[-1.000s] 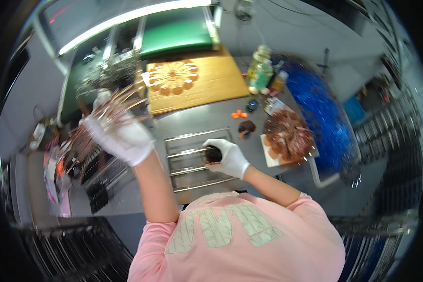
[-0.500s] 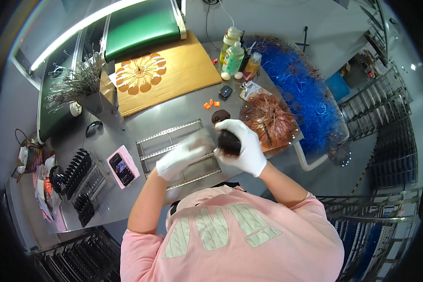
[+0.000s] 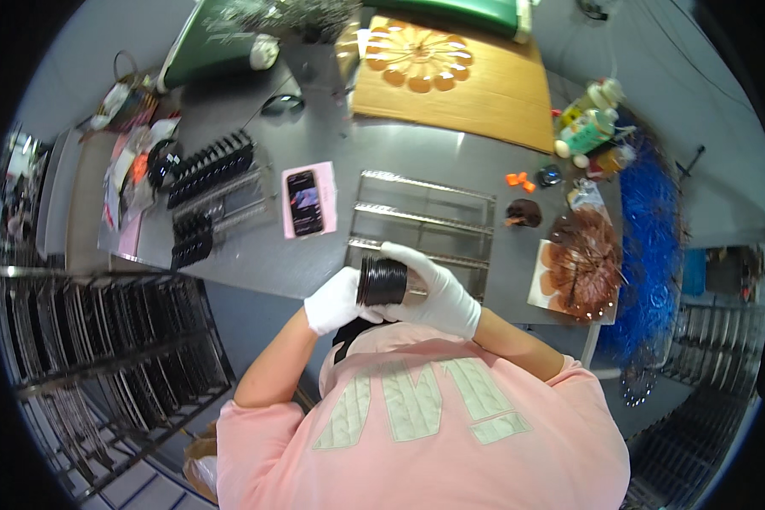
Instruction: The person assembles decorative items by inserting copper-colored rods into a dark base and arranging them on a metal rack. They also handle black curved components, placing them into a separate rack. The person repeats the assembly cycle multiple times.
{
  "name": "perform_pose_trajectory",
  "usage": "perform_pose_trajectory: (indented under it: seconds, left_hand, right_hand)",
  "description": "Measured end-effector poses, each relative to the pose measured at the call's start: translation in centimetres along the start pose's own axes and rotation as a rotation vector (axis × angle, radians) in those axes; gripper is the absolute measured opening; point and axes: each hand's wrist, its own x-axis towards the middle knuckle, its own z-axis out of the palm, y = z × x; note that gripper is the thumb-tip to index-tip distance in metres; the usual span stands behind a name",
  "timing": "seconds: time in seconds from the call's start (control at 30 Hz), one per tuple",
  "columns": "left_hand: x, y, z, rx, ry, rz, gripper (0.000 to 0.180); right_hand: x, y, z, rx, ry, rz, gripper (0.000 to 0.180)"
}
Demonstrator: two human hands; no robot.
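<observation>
In front of my chest I hold a stack of thin, dark, lens-like discs, lying on its side with the edges showing as ridges. My left hand, in a white glove, closes on the left end of the stack. White-gloved too, my right hand wraps the other end, with the thumb side over the top. A metal rack with several toothed bars lies flat on the table just beyond both hands, its near part partly covered by them. To its right sits a small clump of dark brown discs.
A phone rests on pink paper left of the rack. Black slotted racks stand farther left. Amber discs on wires lie on cardboard; a brown disc cluster, bottles and blue tinsel-like material are right.
My view has swung left, so the table appears farther right. My left hand has come from above the rack to the stack, which is now closer to my body between both hands.
</observation>
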Motion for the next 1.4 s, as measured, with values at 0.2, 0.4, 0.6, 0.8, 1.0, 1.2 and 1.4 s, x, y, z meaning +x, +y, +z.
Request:
perform_pose_trajectory:
  seconds: [0.2,0.4,0.6,0.8,1.0,1.2,1.4]
  left_hand:
    - [1.4,-4.0,-1.3,-0.721,0.079,-0.063,0.030]
    - [5.7,-8.5,-1.0,-0.987,0.123,-0.188,0.044]
    - [7.3,-10.7,-0.4,-0.835,0.070,-0.295,0.042]
    - [10.5,-12.1,-1.8,0.272,0.406,0.530,0.026]
    - [11.5,-13.8,-1.9,0.497,0.458,0.533,0.038]
    - [11.4,-13.9,-1.3,0.523,0.559,0.580,0.032]
    - [11.5,-14.2,-1.2,0.547,0.550,0.563,0.024]
  right_hand:
    - [4.6,3.8,0.7,0.088,0.202,0.124,0.067]
    - [10.1,9.2,-3.4,0.660,0.523,0.102,0.046]
    - [17.2,14.0,-7.8,-0.036,0.511,0.054,0.045]
    - [20.0,14.5,-6.2,-0.554,0.370,-0.187,0.044]
    - [19.0,12.7,-6.5,-0.966,0.171,-0.297,0.044]
    - [15.0,13.3,-8.4,-1.063,0.242,-0.288,0.060]
    - [9.4,13.3,-12.2,-1.025,0.428,-0.174,0.076]
